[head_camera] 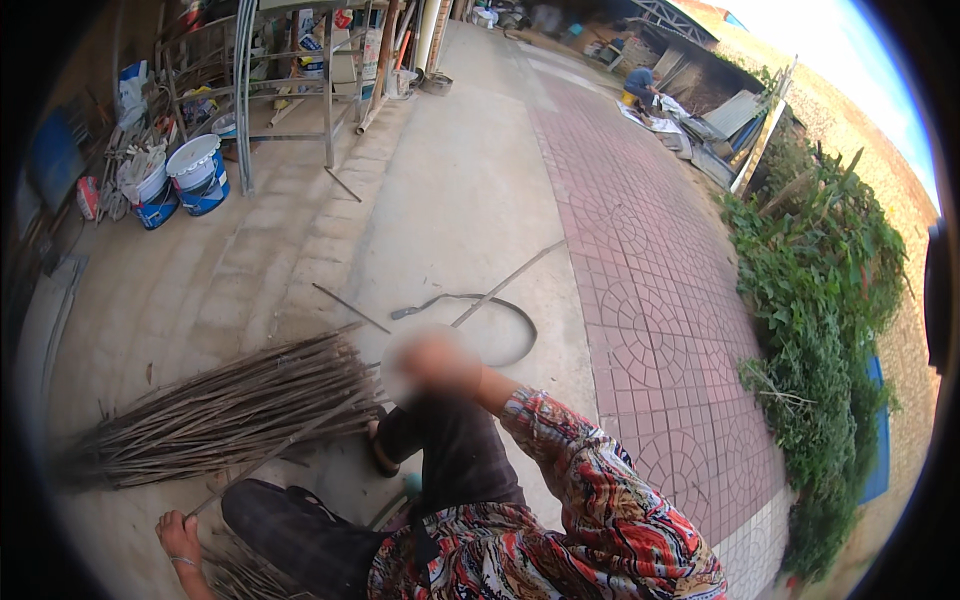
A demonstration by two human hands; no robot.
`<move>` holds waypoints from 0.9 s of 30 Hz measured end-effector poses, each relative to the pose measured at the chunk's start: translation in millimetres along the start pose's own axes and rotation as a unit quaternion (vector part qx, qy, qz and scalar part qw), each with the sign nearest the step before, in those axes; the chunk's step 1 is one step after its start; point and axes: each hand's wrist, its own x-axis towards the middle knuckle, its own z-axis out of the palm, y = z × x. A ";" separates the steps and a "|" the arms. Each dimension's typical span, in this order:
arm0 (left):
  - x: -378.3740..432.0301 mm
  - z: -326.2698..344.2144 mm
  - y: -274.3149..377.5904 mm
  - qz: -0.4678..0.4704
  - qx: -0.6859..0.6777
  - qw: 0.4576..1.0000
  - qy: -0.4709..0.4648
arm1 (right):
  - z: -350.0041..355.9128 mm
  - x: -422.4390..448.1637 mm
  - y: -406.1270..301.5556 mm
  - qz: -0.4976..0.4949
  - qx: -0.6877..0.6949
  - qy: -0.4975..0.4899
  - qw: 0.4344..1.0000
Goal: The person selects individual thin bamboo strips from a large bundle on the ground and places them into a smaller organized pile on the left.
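Observation:
At the lower left, my left hand (180, 538) has its fingers closed on one end of a long thin stick (510, 279). The stick slants up across my lap and on past my right hand (435, 364). That hand looks closed around its middle, though a blur hides the fingers. A thick bundle of dry sticks (247, 412) lies on the concrete beyond my knees. More thin sticks (251, 576) show beside my left thigh. A curved dark strap (531, 330) lies on the ground under the long stick's far part, and a short stick (351, 307) lies near it.
White-and-blue buckets (199, 176) stand at the left, near a metal frame (328, 97) with stored goods. Red paving tiles (637, 300) run along the right, bordered by leafy plants (817, 262). Farther off, a person (641, 84) sits bent over beside pale sheeting (660, 124).

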 end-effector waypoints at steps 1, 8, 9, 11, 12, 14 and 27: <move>-3.6 -2.8 -1.1 -0.011 -0.003 1.000 -0.017 | 6.6 -0.4 3.2 -0.006 -0.004 -0.009 1.000; -14.8 22.4 -23.6 0.013 0.011 1.000 0.018 | 47.4 -3.8 38.2 0.057 -0.001 -0.228 0.972; -14.8 24.7 -20.2 -0.006 0.011 1.000 0.002 | 40.0 -1.9 36.0 0.057 -0.002 -0.227 0.972; -14.3 25.7 -16.0 -0.022 0.010 1.000 -0.015 | 25.1 0.3 32.7 0.070 0.003 -0.238 0.969; -10.7 22.5 -8.3 -0.016 0.013 0.999 -0.045 | 20.2 -6.1 32.4 0.074 -0.001 -0.240 0.968; -6.2 32.4 -10.3 -0.008 0.014 0.997 -0.073 | 11.2 -16.2 29.6 0.087 -0.012 -0.228 0.970; -51.7 108.6 -121.5 -0.028 0.224 0.965 -0.135 | 13.2 54.4 -18.9 0.087 -0.010 -0.220 0.971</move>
